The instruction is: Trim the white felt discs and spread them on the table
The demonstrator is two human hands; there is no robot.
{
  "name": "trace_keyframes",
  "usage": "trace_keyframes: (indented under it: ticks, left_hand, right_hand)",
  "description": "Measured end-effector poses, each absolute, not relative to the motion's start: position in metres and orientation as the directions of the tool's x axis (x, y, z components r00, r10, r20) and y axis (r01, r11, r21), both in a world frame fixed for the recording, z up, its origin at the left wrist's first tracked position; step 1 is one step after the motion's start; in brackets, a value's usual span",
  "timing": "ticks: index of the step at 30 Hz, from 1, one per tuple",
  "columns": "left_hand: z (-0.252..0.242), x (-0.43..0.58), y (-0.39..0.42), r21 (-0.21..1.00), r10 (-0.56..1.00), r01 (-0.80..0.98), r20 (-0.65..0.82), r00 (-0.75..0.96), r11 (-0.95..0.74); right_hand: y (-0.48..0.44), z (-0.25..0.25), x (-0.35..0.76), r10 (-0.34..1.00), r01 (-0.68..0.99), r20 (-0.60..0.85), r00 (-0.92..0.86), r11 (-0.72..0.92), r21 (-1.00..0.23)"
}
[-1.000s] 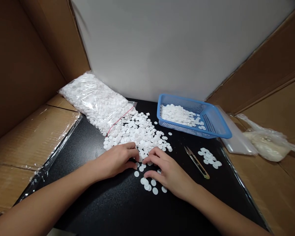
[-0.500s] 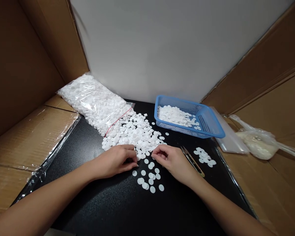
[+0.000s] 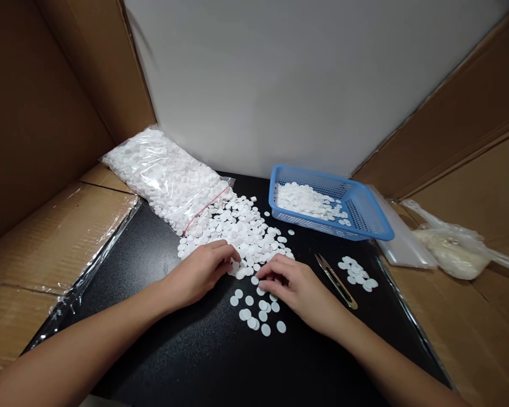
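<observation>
A heap of small white discs spills from a clear plastic bag onto the black table. My left hand rests at the heap's near edge, fingers curled onto the discs there. My right hand lies beside it, its fingers bent over a few loose discs scattered in front of the heap. Whether either hand has a disc pinched is hidden by the fingers.
A blue mesh basket with more white discs stands at the back right. Thread snips and a small cluster of discs lie right of my right hand. Cardboard walls enclose both sides; a plastic bag lies at far right.
My right hand pulled back toward the heap, then came down again over the loose discs. My left hand stayed at the heap's edge, its fingers shifting slightly.
</observation>
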State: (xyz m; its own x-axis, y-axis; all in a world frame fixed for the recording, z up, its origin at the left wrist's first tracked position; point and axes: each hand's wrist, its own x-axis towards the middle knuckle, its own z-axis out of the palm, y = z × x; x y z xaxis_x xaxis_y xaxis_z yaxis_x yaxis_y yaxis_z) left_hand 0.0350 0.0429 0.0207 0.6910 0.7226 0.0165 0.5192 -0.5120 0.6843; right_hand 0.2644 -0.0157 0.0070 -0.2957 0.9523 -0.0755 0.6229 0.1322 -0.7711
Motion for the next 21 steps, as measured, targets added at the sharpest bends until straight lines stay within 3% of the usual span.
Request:
trace_keyframes:
  ticks: [3,8,14,21]
  left_hand:
    - [0.018,0.035,0.042,0.669,0.706,0.519,0.013,0.708,-0.533]
    - [0.015,0.040,0.035,0.575,0.692,0.562,0.010,0.722,-0.595]
    - [0.016,0.038,0.041,0.675,0.715,0.538,-0.023,0.699,-0.504]
    - [0.023,0.035,0.043,0.802,0.730,0.506,-0.135,0.670,-0.316]
  right_hand:
    - [-0.020,0.007,0.261,0.921,0.588,-0.076,-0.381,0.178,-0.789]
    - [-0.018,-0.002,0.255,0.941,0.612,0.117,-0.318,0.298,-0.732]
    - [-0.012,-0.014,0.252,0.898,0.615,0.256,-0.358,0.433,-0.659]
    - [-0.015,-0.003,0.263,0.944,0.568,0.098,-0.316,0.271,-0.777]
